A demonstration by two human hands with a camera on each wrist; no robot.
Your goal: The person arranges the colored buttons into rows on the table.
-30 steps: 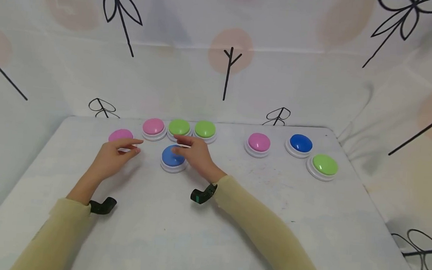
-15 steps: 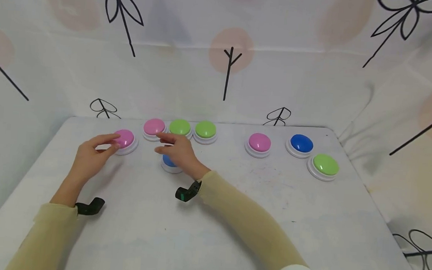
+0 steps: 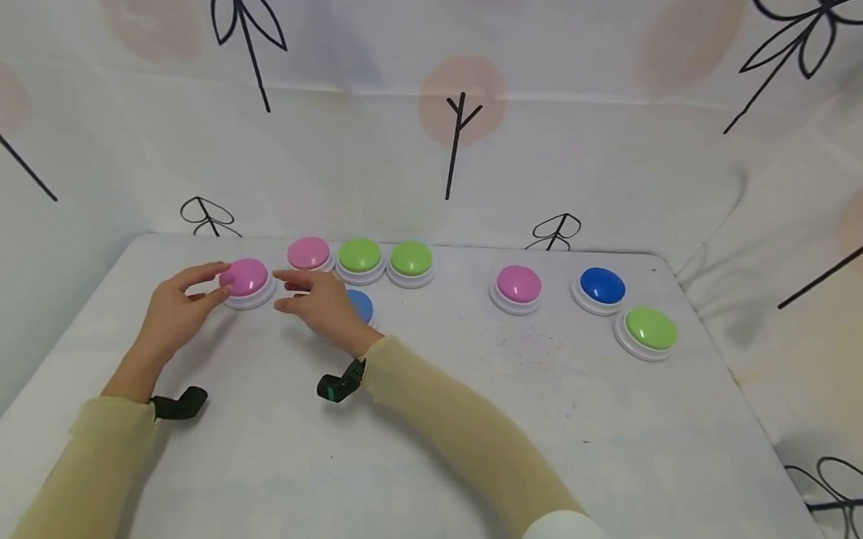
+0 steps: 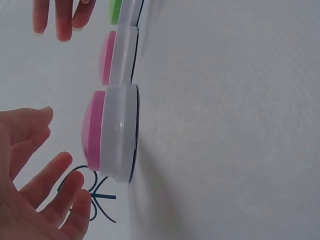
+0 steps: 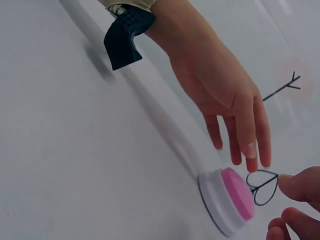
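Observation:
A pink push button (image 3: 245,277) on a round white base lies at the back left of the table. Beside it, fingers relaxed and spread, is my left hand (image 3: 173,311); the left wrist view shows a gap between those fingers and the pink dome (image 4: 93,131). My right hand (image 3: 329,311) hovers just right of this button, fingers loosely bent and holding nothing. It partly covers a blue push button (image 3: 360,305). In the right wrist view, the right hand's fingers (image 5: 302,187) show at the lower right, apart from the pink button (image 5: 239,194).
Behind my right hand stand another pink button (image 3: 308,252) and two green buttons, one (image 3: 360,254) beside the other (image 3: 411,258). Farther right are a pink button (image 3: 518,285), a dark blue one (image 3: 602,286) and a green one (image 3: 650,328). A patterned cloth wall (image 3: 379,166) borders the table.
My right hand has moved left across the blue button towards the left pink one. My left hand has shifted left, uncovering that pink button. The buttons have stayed in place.

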